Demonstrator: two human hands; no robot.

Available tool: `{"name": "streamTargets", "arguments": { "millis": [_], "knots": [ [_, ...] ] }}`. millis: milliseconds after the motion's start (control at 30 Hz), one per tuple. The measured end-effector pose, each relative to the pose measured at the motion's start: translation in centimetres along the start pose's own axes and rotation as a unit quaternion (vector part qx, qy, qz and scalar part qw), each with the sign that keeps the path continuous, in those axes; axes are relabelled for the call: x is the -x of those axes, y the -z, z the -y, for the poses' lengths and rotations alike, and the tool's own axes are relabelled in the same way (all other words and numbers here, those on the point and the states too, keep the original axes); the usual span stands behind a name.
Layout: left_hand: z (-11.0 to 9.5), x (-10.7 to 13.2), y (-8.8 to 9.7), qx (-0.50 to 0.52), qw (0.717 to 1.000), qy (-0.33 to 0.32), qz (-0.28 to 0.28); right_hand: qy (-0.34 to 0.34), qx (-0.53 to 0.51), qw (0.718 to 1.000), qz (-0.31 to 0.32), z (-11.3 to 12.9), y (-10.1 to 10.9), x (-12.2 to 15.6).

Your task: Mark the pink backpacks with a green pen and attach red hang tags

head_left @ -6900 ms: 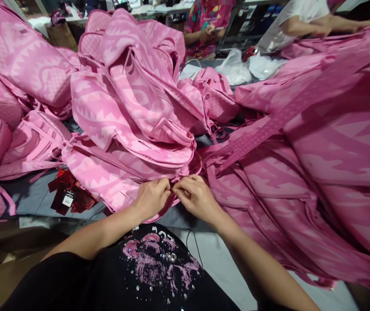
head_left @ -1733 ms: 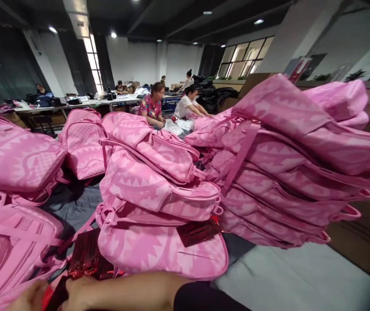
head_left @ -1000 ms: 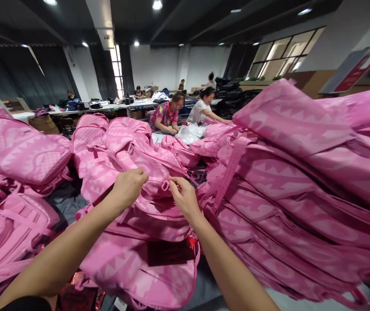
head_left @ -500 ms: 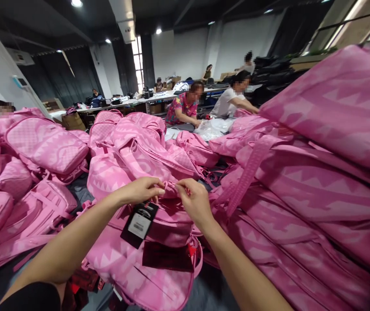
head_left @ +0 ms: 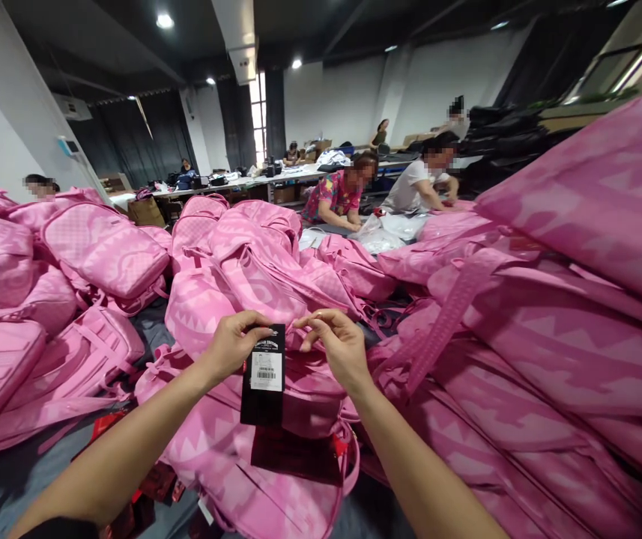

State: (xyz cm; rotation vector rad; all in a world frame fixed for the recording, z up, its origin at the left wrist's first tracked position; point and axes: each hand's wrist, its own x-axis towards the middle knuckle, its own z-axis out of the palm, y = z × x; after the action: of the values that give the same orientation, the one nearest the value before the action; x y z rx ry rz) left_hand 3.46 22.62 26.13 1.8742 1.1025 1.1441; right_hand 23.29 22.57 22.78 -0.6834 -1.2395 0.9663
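Note:
A black hang tag [head_left: 263, 408] with a white barcode label hangs upright from my left hand [head_left: 234, 348], whose thumb and forefinger pinch its top edge. Just to the right, my right hand [head_left: 338, 343] has its fingertips drawn together close to the tag's top; whatever is between them is too small to make out. Behind and below both hands lies a pink backpack [head_left: 315, 412] with a lighter shark-tooth pattern. A dark, flat, shiny packet [head_left: 295, 455] rests on the pink bag surface beneath the tag.
Pink backpacks are stacked high at right [head_left: 550, 359] and heaped at left [head_left: 101, 251]. Red-and-black packets [head_left: 149, 486] lie at the lower left on the dark table cover [head_left: 177, 516]. Across the table, two people work beside clear plastic bags [head_left: 380, 233].
The tag has swung from tilted to upright and risen, its top now in my left fingers. My right hand stays close to it. The whole view has shifted slightly.

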Motion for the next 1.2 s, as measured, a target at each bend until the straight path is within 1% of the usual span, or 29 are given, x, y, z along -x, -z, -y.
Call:
{"name": "streamTargets", "arguments": {
  "millis": [67, 100, 167, 200, 267, 333, 367, 400, 467, 533, 567, 600, 633, 667, 700, 733, 767, 800, 833, 867, 900, 933, 1000, 1100, 1133, 1200],
  "knots": [
    [-0.2, 0.0, 0.0, -0.005, 1.0, -0.027, 0.014, 0.061, 0.072, 0.995, 0.032, -0.5, 0.0, 0.1],
    [-0.4, 0.0, -0.1, 0.005, 0.999, -0.034, 0.029, 0.098, 0.118, 0.987, 0.046, -0.7, 0.0, 0.3],
    [-0.6, -0.1, -0.4, 0.043, 0.997, -0.024, 0.061, 0.15, 0.192, 0.968, 0.063, -0.8, 0.0, 0.5],
    [-0.6, -0.1, -0.5, 0.06, 0.996, -0.015, 0.067, 0.156, 0.21, 0.963, 0.064, -0.8, 0.1, 0.7],
    [-0.7, -0.3, -0.8, 0.044, 0.998, -0.022, 0.042, 0.142, 0.209, 0.965, 0.068, -0.6, 0.2, 0.9],
    [-0.7, -0.5, -1.0, -0.036, 0.996, -0.085, -0.009, 0.122, 0.189, 0.97, 0.09, -0.4, 0.3, 1.0],
    [-0.8, -0.6, -1.0, -0.086, 0.988, -0.125, -0.034, 0.118, 0.18, 0.971, 0.106, -0.2, 0.4, 1.0],
    [-1.0, -0.6, -1.0, -0.136, 0.975, -0.165, -0.054, 0.115, 0.173, 0.971, 0.12, -0.1, 0.4, 1.0],
    [-1.6, -0.5, -0.9, -0.23, 0.942, -0.229, -0.083, 0.096, 0.154, 0.975, 0.13, 0.2, 0.5, 0.9],
    [-2.4, -0.1, -1.0, -0.326, 0.902, -0.269, -0.092, 0.035, 0.103, 0.985, 0.131, 0.3, 0.7, 0.6],
    [-2.7, 0.1, -1.0, -0.365, 0.884, -0.279, -0.086, -0.007, 0.063, 0.989, 0.133, 0.4, 0.9, 0.4],
    [-3.0, 0.3, -1.2, -0.387, 0.876, -0.281, -0.068, -0.049, 0.02, 0.989, 0.139, 0.4, 1.1, 0.2],
    [-3.2, 0.5, -1.3, -0.383, 0.881, -0.274, -0.041, -0.087, -0.021, 0.985, 0.146, 0.4, 1.4, 0.0],
    [-3.3, 0.6, -1.4, -0.353, 0.9, -0.254, -0.012, -0.118, -0.054, 0.979, 0.157, 0.4, 1.6, -0.3],
    [-3.2, 0.5, -1.5, -0.298, 0.929, -0.219, 0.016, -0.141, -0.079, 0.973, 0.167, 0.4, 1.9, -0.5],
    [-3.0, 0.4, -1.6, -0.223, 0.959, -0.172, 0.038, -0.158, -0.097, 0.966, 0.179, 0.3, 2.2, -0.8],
    [-2.8, 0.2, -1.7, -0.142, 0.982, -0.117, 0.054, -0.17, -0.11, 0.961, 0.189, 0.3, 2.4, -1.0],
    [-2.5, 0.0, -1.7, -0.069, 0.994, -0.063, 0.062, -0.177, -0.119, 0.957, 0.199, 0.3, 2.6, -1.3],
    [-2.2, -0.3, -1.6, -0.015, 0.998, -0.019, 0.065, -0.178, -0.126, 0.954, 0.206, 0.4, 2.7, -1.5],
    [-1.9, -0.6, -1.5, 0.016, 0.998, 0.01, 0.068, -0.176, -0.128, 0.952, 0.214, 0.5, 2.8, -1.6],
    [-1.7, -0.8, -1.4, 0.025, 0.997, 0.022, 0.07, -0.172, -0.121, 0.952, 0.223, 0.6, 2.8, -1.8],
    [-1.4, -1.0, -1.3, 0.015, 0.997, 0.021, 0.071, -0.165, -0.103, 0.953, 0.233, 0.8, 2.8, -1.8],
    [-1.1, -1.0, -1.1, -0.039, 0.997, -0.01, 0.068, -0.133, -0.03, 0.96, 0.246, 1.3, 2.6, -1.8],
    [-0.7, -0.6, -1.2, -0.123, 0.987, -0.083, 0.06, -0.029, 0.111, 0.965, 0.238, 2.0, 2.2, -1.5],
    [-0.7, -0.5, -1.2, -0.141, 0.983, -0.102, 0.059, 0.006, 0.143, 0.962, 0.234, 2.1, 2.1, -1.4],
    [-0.7, -0.3, -1.3, -0.164, 0.977, -0.122, 0.061, 0.055, 0.182, 0.953, 0.236, 2.2, 2.1, -1.2]
  ]
}}
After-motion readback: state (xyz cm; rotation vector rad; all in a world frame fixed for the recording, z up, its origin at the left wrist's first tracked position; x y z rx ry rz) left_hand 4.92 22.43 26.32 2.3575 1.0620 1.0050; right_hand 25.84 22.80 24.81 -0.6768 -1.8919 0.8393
